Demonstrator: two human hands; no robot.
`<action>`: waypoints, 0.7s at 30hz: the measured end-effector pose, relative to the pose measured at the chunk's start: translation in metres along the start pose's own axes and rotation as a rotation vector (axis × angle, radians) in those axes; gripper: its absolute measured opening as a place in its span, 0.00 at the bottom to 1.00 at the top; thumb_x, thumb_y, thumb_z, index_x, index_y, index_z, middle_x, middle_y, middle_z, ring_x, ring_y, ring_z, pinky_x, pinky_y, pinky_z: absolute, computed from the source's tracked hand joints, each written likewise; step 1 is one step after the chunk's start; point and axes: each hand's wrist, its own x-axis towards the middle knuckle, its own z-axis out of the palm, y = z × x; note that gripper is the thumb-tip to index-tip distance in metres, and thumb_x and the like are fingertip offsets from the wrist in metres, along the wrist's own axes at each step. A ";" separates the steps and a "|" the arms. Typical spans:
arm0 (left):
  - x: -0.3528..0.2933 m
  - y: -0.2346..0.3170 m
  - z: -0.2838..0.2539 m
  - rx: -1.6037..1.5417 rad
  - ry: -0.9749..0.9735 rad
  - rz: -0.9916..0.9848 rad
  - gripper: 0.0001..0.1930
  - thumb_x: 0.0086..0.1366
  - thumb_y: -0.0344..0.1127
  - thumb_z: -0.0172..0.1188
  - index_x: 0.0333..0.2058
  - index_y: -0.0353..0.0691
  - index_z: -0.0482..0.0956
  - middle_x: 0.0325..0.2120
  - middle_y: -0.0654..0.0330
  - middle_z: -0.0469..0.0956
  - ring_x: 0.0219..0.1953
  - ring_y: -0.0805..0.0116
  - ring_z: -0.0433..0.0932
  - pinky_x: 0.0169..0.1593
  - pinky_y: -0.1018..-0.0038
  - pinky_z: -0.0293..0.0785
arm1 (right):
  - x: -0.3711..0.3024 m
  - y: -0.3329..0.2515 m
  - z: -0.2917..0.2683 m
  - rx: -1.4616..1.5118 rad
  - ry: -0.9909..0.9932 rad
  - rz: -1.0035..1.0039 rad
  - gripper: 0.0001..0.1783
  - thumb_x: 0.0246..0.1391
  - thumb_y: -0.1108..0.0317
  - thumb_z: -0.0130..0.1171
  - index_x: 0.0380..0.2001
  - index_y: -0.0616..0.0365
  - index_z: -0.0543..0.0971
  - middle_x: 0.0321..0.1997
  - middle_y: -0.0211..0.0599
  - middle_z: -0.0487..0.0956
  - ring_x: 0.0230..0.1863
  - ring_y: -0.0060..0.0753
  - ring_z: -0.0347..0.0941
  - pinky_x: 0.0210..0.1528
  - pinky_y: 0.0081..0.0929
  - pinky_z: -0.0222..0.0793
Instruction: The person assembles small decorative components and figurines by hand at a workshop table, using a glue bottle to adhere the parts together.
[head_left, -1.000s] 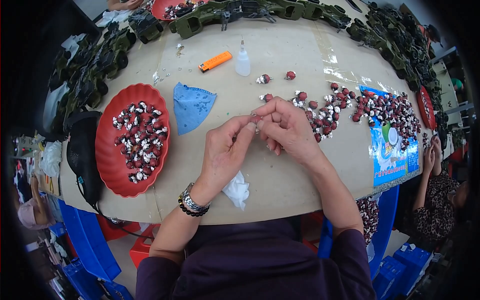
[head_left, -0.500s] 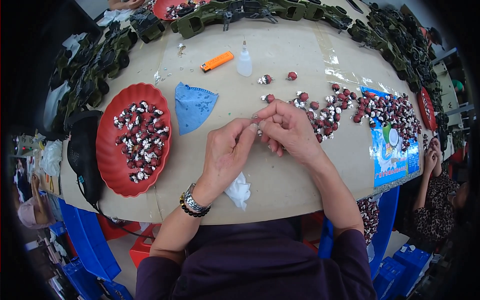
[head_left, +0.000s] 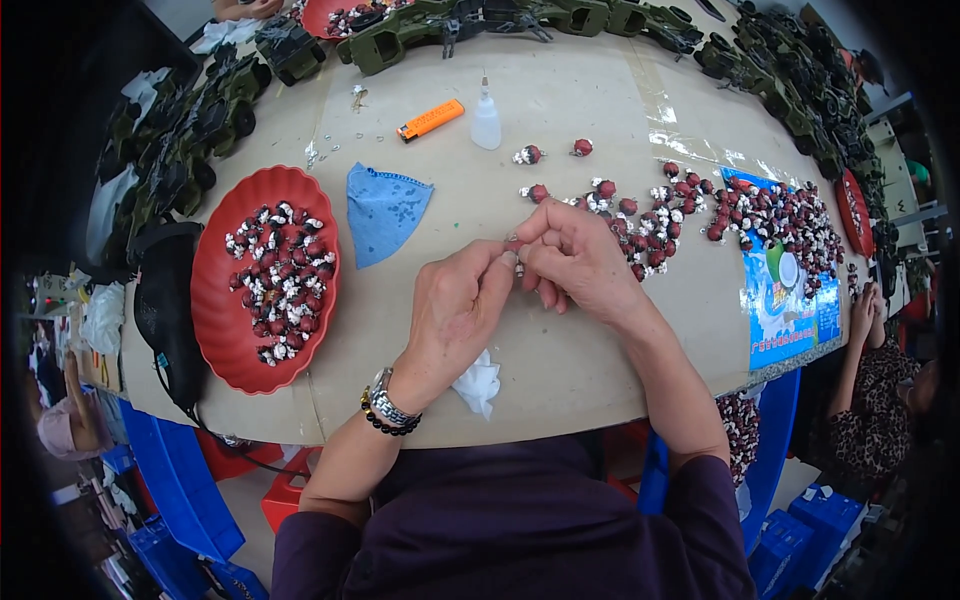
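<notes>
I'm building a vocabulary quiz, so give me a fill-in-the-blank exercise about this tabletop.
1. The right hand and the ____ hand pinch a small piece.
2. The large scalloped bowl is ____.
3. The lighter beside the squeeze bottle is mostly ____.
4. The spotted cloth right of the bowl is ____.

Missing words: left; red; orange; blue.

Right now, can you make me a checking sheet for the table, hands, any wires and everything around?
Surface: brown table top, taped in places.
Things: small red piece, held; red-and-white pieces loose at right, more in the red bowl.
Clutter: orange item, white bottle, blue cloth, white tissue.
Hands: left hand and right hand pinch the small red piece.
Cables: thin dark cord at the near left edge.
Surroundings: green toy vehicles at the far side; another person at right.
</notes>
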 end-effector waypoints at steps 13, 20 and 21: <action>0.001 -0.002 -0.002 -0.237 -0.034 -0.119 0.10 0.69 0.34 0.52 0.35 0.32 0.77 0.18 0.62 0.75 0.17 0.78 0.68 0.21 0.78 0.61 | -0.001 -0.001 0.001 0.004 0.001 -0.013 0.03 0.57 0.75 0.52 0.35 0.61 0.72 0.21 0.27 0.76 0.17 0.11 0.68 0.17 0.12 0.61; 0.003 0.004 -0.012 -0.947 -0.237 -0.492 0.14 0.73 0.40 0.48 0.48 0.36 0.72 0.32 0.62 0.77 0.18 0.82 0.65 0.17 0.85 0.55 | -0.001 0.002 -0.017 -0.152 0.177 -0.350 0.14 0.51 0.73 0.59 0.44 0.60 0.78 0.33 0.34 0.80 0.35 0.23 0.75 0.38 0.23 0.70; 0.004 0.003 -0.013 -1.039 -0.235 -0.533 0.15 0.73 0.39 0.46 0.48 0.34 0.72 0.33 0.61 0.77 0.17 0.81 0.66 0.15 0.85 0.55 | 0.003 0.005 -0.023 -0.155 0.177 -0.350 0.14 0.51 0.73 0.59 0.44 0.60 0.78 0.33 0.34 0.80 0.35 0.23 0.75 0.38 0.23 0.70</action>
